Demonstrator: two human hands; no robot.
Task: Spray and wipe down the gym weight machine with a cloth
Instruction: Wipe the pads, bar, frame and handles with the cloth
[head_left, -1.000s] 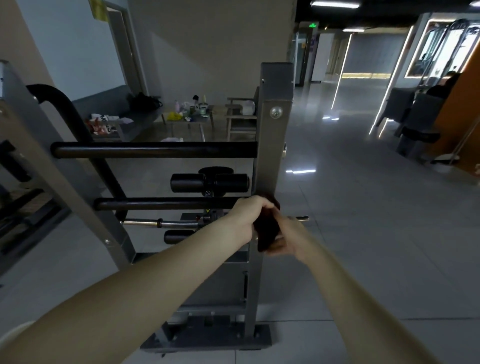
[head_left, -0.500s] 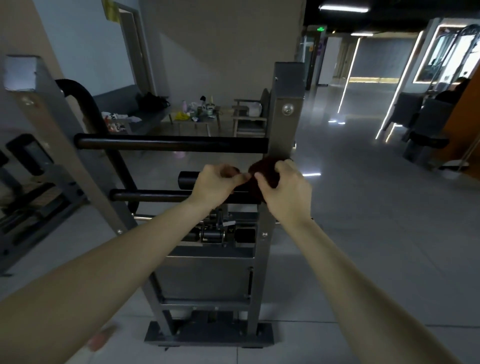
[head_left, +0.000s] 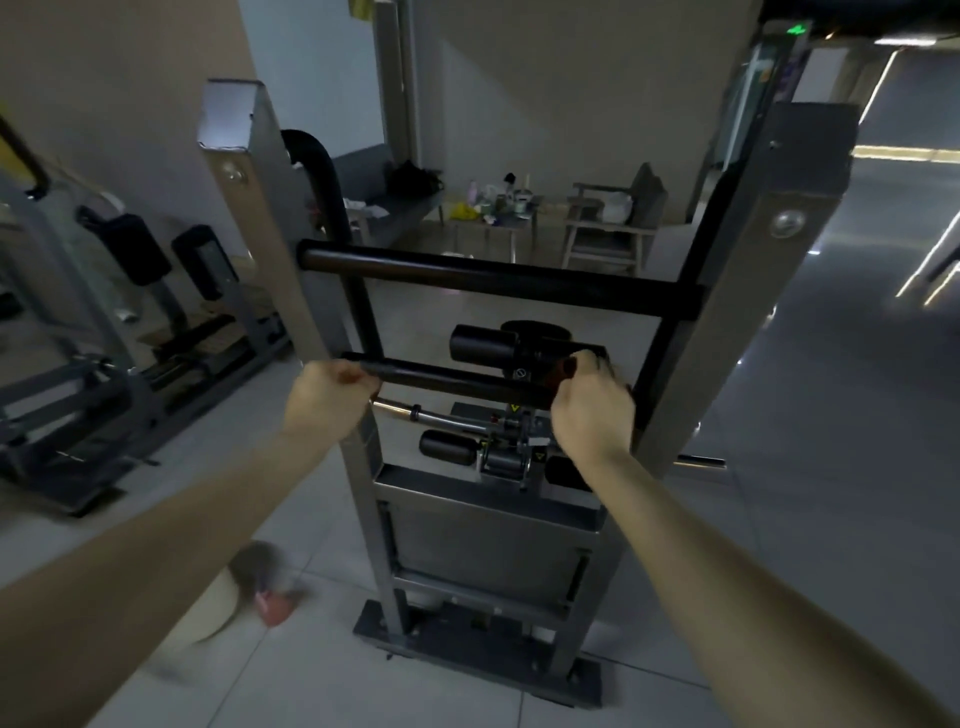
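Observation:
The weight machine is a grey steel frame (head_left: 748, 322) with two uprights joined by an upper black bar (head_left: 493, 280) and a lower black bar (head_left: 447, 378). My left hand (head_left: 330, 395) grips the left end of the lower bar, beside the left upright. My right hand (head_left: 592, 410) holds a dark red cloth (head_left: 565, 367) wrapped over the right end of that same bar. Only a small part of the cloth shows past my fingers. No spray bottle is in view.
Black roller pads and a chrome rod (head_left: 441, 418) sit behind the lower bar. Another gym machine (head_left: 130, 322) stands at the left. A low table with bottles (head_left: 498, 208), a wooden chair (head_left: 613, 223) and a sofa (head_left: 400, 208) lie beyond. A blurred shoe (head_left: 270, 597) is on the tiles.
Both hands rose from the right upright to the lower bar. The left hand then slid to the bar's left end while the right kept the cloth at its right end.

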